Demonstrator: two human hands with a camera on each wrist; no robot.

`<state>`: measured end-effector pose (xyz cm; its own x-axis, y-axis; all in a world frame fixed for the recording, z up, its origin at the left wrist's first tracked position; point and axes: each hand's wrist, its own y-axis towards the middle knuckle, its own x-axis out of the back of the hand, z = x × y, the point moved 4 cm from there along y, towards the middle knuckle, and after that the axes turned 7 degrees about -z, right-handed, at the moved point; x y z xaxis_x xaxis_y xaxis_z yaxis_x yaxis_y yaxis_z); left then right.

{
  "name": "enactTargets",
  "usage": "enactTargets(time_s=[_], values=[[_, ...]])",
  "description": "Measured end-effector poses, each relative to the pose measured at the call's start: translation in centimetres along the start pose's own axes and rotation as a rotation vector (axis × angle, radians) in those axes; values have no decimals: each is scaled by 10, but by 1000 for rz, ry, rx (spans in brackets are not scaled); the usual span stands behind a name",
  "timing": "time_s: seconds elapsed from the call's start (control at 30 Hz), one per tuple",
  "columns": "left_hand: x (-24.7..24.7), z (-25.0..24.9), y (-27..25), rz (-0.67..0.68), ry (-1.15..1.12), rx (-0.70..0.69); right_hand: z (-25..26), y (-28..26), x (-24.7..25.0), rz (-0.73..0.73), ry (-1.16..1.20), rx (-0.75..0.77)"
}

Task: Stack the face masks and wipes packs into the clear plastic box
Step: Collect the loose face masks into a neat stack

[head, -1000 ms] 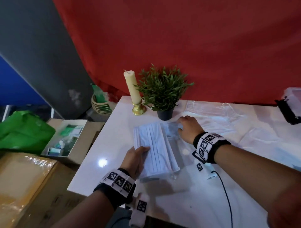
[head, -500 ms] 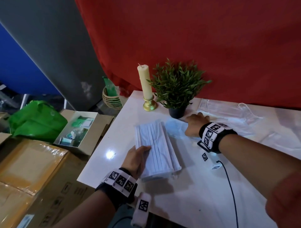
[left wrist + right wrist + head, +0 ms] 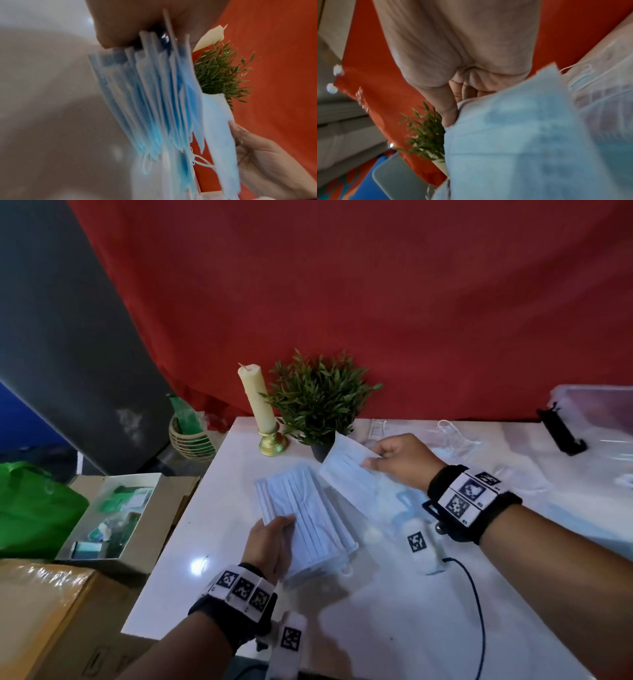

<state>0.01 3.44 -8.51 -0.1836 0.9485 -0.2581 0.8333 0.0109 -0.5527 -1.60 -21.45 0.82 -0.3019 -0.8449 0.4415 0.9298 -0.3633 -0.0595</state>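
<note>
Dim head view, tabletop glare, blurred wrist views

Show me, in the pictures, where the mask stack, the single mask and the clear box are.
mask stack (image 3: 308,518): head view, middle of its pleated top.
single mask (image 3: 346,470): head view, middle of the sheet that the right hand holds.
clear box (image 3: 603,419): head view, its near wall.
</note>
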Motion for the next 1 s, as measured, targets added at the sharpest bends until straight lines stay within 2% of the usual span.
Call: enactTargets(time_s=[0.07,0.2,0.27,0.33,0.47,0.57,0.7,0.77,0.87,0.93,1.0], values=[[-3,1,0,-30,66,-14,4,-13,9,-4,129,-58],[-25,6,-9,24,134,16,15,-38,19,17,385,-149],[-40,7,-22,125,167,32,17,-48,17,28,579,-218],[-53,11,-32,216,251,47,13,-56,12,-28,648,-260],[-70,16,-45,284,295,88,-7,-61,0,-260,475,-243],[-79,19,-55,410,294,123,-19,-64,-7,-373,313,-199],[-76,18,-51,358,272,93,-14,-70,-12,-432,97,-68],[-72,20,-45,331,210,121,-12,-73,-16,-451,27,-22],[-69,23,-42,351,258,178,-14,-72,-23,-444,9,-18],[-67,23,-38,349,335,149,-14,-70,-27,-427,-10,-29],[-64,23,-30,310,313,113,-14,-67,-26,-455,14,-50]])
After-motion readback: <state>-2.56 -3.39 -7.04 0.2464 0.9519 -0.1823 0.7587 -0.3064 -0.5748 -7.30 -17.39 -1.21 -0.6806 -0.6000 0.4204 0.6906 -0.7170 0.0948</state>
